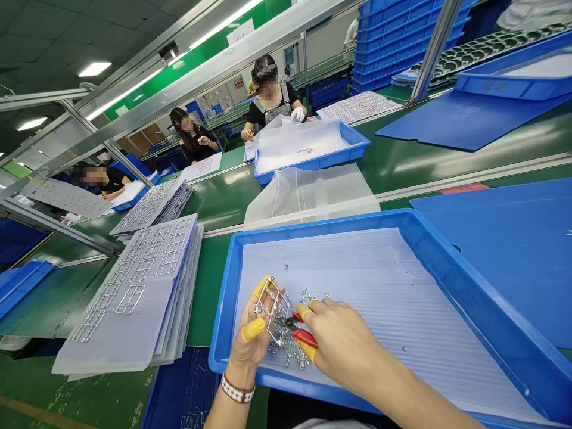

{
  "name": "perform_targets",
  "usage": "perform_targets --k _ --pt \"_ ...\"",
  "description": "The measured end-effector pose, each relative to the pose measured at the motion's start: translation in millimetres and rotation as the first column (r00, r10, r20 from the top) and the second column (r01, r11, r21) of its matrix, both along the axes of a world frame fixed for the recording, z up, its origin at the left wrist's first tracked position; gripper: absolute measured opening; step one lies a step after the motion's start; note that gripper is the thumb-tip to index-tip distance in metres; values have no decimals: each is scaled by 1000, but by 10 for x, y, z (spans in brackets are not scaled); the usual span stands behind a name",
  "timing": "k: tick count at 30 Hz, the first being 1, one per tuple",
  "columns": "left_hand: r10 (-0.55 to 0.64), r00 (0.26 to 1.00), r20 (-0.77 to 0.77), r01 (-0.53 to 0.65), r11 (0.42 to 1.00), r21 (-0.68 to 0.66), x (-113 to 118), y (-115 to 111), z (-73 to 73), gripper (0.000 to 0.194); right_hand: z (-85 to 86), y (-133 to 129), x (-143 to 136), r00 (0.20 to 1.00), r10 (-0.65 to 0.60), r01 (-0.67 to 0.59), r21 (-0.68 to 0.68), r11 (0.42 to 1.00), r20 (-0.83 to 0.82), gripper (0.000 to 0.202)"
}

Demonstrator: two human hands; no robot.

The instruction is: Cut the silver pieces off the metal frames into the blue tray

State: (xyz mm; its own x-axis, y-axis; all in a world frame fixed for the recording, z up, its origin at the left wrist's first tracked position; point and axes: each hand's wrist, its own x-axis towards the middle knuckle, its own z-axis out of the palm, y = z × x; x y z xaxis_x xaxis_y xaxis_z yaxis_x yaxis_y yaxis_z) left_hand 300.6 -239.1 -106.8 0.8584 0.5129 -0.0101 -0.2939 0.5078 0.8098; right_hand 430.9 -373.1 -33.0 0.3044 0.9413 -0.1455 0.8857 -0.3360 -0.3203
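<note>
My left hand [255,325], with yellow finger cots on its fingertips, grips a shiny silver sprue frame [269,302] and tilts it up. In my right hand [330,330], also wearing yellow cots, are red-handled nippers [305,338], their dark jaws at the frame's right side. Whether the jaws are closed on a piece cannot be made out. Both hands are over a blue tray [227,286] lined with a white foam sheet [357,268]. Small silver pieces [297,358] lie in a loose pile under the hands.
Foam sheets stacked with silver frames [134,286] stand to the left. A translucent foam sheet [313,193] and another blue tray [308,164] lie beyond mine. A blue board [504,238] is at the right. Several co-workers sit across the green bench, one person [272,104] directly opposite.
</note>
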Motion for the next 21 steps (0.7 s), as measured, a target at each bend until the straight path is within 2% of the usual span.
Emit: perform_targets --k 8,11,17,21 --pt "3 999 -50 0 998 68 -2 -6 -12 77 -49 4 31 999 24 -24 -36 999 -23 20" --pt "-6 999 -39 8 999 54 -6 -8 -25 74 -55 -7 30 1000 25 -26 -52 998 -19 20" --pt "-6 999 37 10 994 -112 -14 14 -20 61 -81 -70 102 998 -16 16 -4 1000 62 24" --pt "-32 996 87 49 980 -194 -7 16 -14 61 -107 -68 160 995 -63 60 35 998 71 22"
